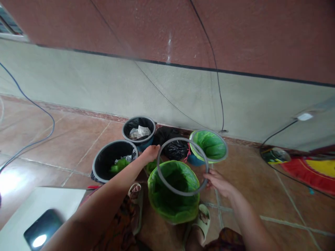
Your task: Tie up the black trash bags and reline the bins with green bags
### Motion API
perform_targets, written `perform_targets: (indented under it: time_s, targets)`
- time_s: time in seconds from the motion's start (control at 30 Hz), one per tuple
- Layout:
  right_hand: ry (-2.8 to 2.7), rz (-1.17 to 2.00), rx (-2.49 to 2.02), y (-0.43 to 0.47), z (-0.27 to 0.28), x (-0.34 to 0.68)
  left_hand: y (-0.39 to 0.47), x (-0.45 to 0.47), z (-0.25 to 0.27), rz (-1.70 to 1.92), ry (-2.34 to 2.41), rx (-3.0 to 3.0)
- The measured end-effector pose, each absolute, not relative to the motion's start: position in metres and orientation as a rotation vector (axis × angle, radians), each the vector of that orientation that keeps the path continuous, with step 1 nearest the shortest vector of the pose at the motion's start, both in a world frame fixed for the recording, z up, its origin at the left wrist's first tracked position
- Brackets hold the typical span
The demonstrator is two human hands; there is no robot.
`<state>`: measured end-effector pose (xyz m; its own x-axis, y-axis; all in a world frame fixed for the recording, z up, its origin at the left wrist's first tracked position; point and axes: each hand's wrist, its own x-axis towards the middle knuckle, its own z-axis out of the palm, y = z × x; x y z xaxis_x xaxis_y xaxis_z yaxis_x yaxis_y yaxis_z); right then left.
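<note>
A grey plastic ring [182, 193], like a bin's rim, is held tilted above a bin lined with a green bag [174, 209]. My left hand [151, 152] grips the ring's upper left side, its fingers closed. At the lower right of the ring, my right hand [216, 180] is closed around it too. The green bag is spread over the bin's mouth and hangs down outside it. This bin stands on the floor between my feet.
Two black-lined bins, one nearer [101, 158] and one by the wall [131, 122], hold rubbish. A tied black bag [175, 148] and another green-lined bin [211, 144] stand behind. A phone [43, 226] lies on a white surface at left; cables run along wall and floor.
</note>
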<state>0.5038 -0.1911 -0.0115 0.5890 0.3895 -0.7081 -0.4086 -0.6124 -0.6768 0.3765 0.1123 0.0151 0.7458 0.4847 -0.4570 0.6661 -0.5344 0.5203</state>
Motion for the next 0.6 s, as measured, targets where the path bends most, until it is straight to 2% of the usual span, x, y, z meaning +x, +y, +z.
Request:
perform_targets:
  time_s: [0.17, 0.4, 0.6]
  targets:
    - [-0.177, 1.379, -2.093, -0.193, -0.023, 0.482, 0.102, 0.351, 0.003, -0.642, 0.724, 2.235]
    - [-0.544, 1.43, -2.609, -0.182, -0.029, 0.478, 0.086, 0.34, -0.007, -1.101, 0.593, 2.326]
    - [-0.678, 1.476, -2.709, -0.172, -0.031, 0.473, 0.078, 0.342, -0.026, -1.217, 0.561, 2.46]
